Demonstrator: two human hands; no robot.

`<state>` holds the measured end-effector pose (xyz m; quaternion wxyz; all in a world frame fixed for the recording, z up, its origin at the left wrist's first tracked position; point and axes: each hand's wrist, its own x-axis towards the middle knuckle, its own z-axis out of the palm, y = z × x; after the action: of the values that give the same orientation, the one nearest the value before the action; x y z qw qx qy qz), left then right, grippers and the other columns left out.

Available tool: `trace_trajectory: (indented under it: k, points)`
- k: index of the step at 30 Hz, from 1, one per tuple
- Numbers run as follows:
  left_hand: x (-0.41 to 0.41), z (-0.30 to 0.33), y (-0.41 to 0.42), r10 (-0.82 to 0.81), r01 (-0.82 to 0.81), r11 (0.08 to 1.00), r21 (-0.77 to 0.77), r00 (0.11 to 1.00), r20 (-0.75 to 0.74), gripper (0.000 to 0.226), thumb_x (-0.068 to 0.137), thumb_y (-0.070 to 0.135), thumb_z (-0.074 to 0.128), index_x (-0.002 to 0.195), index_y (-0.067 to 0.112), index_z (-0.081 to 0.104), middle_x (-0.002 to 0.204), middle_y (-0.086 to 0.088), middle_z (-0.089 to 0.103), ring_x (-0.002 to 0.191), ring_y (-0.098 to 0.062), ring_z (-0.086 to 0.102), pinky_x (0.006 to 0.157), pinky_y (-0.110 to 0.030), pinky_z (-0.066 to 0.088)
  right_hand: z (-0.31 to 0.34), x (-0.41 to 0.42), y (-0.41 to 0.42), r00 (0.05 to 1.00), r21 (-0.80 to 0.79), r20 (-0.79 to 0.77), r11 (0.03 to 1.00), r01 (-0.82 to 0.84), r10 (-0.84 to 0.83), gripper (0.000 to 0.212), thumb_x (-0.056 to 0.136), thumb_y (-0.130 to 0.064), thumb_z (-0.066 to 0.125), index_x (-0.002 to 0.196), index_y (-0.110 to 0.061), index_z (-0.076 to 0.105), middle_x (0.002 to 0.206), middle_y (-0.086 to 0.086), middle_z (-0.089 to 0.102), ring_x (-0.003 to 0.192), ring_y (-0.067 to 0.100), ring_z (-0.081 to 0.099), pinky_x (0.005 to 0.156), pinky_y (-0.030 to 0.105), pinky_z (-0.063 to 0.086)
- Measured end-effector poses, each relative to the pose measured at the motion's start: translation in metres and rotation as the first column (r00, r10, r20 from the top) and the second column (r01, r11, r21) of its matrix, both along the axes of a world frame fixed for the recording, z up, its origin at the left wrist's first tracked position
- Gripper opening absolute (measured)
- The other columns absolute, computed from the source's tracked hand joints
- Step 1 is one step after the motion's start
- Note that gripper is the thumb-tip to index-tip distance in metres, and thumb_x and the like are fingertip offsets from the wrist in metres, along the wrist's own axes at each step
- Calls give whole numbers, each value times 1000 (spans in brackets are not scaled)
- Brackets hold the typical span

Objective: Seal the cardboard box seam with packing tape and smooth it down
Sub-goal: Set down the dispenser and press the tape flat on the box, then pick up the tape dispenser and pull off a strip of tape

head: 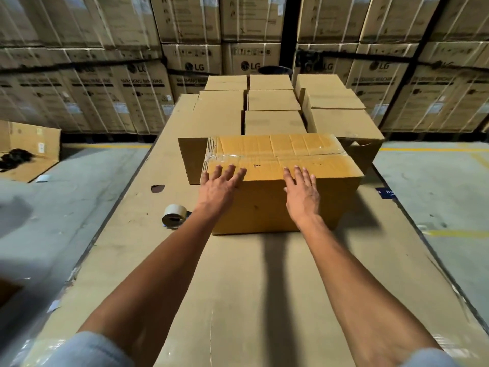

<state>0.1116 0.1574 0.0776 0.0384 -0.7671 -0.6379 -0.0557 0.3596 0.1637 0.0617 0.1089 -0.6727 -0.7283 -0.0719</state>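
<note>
A closed yellow-brown cardboard box (277,205) stands on the cardboard-covered work surface (246,287). Clear packing tape (254,154) runs along its top seam from left to right. My left hand (219,188) lies flat with fingers spread on the box's near top edge at the left. My right hand (301,193) lies flat on the near top edge further right. Neither hand holds anything. A roll of packing tape (173,216) lies on the surface to the left of the box, apart from both hands.
Several smaller closed cartons (272,100) are stacked behind the box. Tall stacks of washing machine cartons (105,96) wall the background. An open carton (29,152) lies on the floor at the left. Grey concrete floor (436,197) with yellow lines flanks the surface.
</note>
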Motion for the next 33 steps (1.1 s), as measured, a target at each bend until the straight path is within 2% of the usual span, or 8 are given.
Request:
trace_trajectory:
  k: [7,12,17,20,22,25,28,33]
  points:
    - [-6,-2,20,5,-5,1000,14,1000,7,80,114,22,54,171,46,3,184,0,8,169,-39,4,134,-65,7,0,-12,10,999,-5,23,1000,27,-27,90,98,-5,58,168,-24,5,175,15,7,162,35,3,132,51,9]
    - [-27,-12,16,-116,112,987,115,993,31,82,112,17,55,173,38,5,184,-4,8,169,-35,10,135,-57,8,-5,-22,8,998,44,-53,998,43,-40,83,95,-8,57,167,-17,16,174,18,9,162,36,1,131,53,6]
    - [-87,-34,-7,-155,129,953,276,985,74,75,108,22,57,172,29,18,182,-5,15,165,-33,25,133,-54,23,-28,-66,-13,971,295,-131,943,-156,201,65,90,-5,60,154,-8,45,164,17,41,154,35,35,126,52,29]
    - [-140,-52,-10,-51,28,979,200,992,113,78,107,28,59,171,29,14,182,-8,11,161,-35,27,128,-54,30,-38,-116,-22,954,357,-147,914,-194,261,57,87,-7,60,144,-12,53,145,15,54,133,32,51,109,46,44]
    - [-165,-62,-11,-21,4,991,132,992,124,77,105,25,63,169,25,20,179,-10,21,157,-36,37,125,-53,35,-46,-144,-27,945,359,-130,903,-236,299,53,85,-7,58,138,-13,58,134,13,58,118,29,53,95,42,46]
    - [-204,-80,-7,-39,38,999,15,994,105,64,106,28,64,163,21,37,174,-8,35,148,-34,48,117,-51,42,-69,-190,-27,909,277,-100,889,-366,405,41,88,-7,55,128,-11,63,118,9,63,100,26,58,81,37,48]
    - [-235,-104,-4,-65,71,996,-51,992,110,54,107,36,59,158,22,45,168,-4,43,143,-33,52,112,-50,45,-90,-229,-28,878,100,-194,899,-427,438,33,91,-7,59,123,-14,64,111,4,67,96,23,62,79,38,57]
    - [-261,-141,4,-104,123,986,-116,981,164,61,106,52,47,158,21,45,166,-4,47,142,-33,52,111,-49,45,-122,-280,-19,928,-245,-314,927,-285,202,34,103,-20,50,135,-12,60,125,8,67,107,29,67,89,40,55]
